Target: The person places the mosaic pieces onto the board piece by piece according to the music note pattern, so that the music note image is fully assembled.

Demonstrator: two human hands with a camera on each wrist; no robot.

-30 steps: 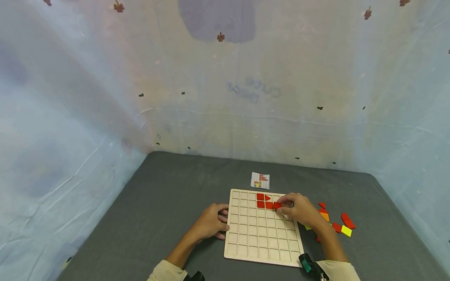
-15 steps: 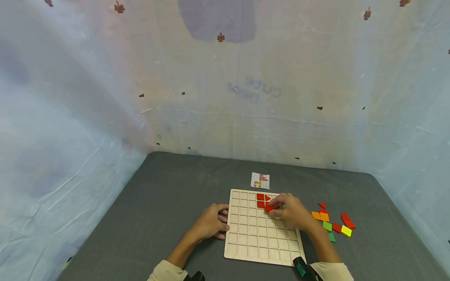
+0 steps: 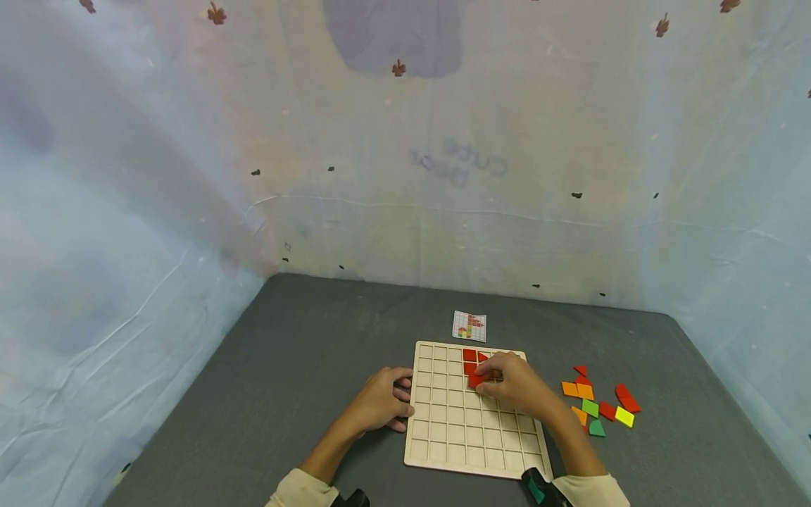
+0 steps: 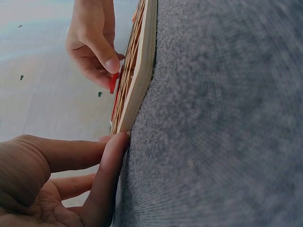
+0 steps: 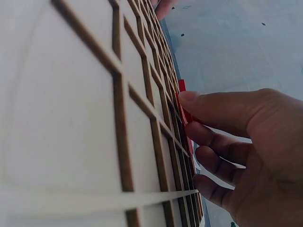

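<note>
My right hand (image 3: 514, 384) pinches a red square tile (image 3: 474, 380) between thumb and fingertips over the upper part of the wooden grid board (image 3: 443, 429). In the right wrist view the tile (image 5: 188, 116) sits tilted against the board's surface, thumb on one side, a finger below. Red tiles (image 3: 469, 355) lie in the grid just behind it, and a red triangle (image 3: 482, 356) is partly covered by the fingers. My left hand (image 3: 379, 400) touches the board's left edge with thumb and fingers spread along it; in the left wrist view its thumb (image 4: 111, 165) meets the board's side (image 4: 142, 80).
A small printed pattern card (image 3: 469, 327) lies behind the board on the grey tabletop (image 3: 329, 331). Loose tiles are scattered right of the board, among them orange (image 3: 584, 391), green (image 3: 597, 428), yellow (image 3: 624, 417) and a curved red piece (image 3: 627, 398). Draped sheeting (image 3: 405, 239) rises beyond the table.
My right hand has moved left across the board with the red tile, uncovering more loose tiles at the right. The left hand stays at the board's edge.
</note>
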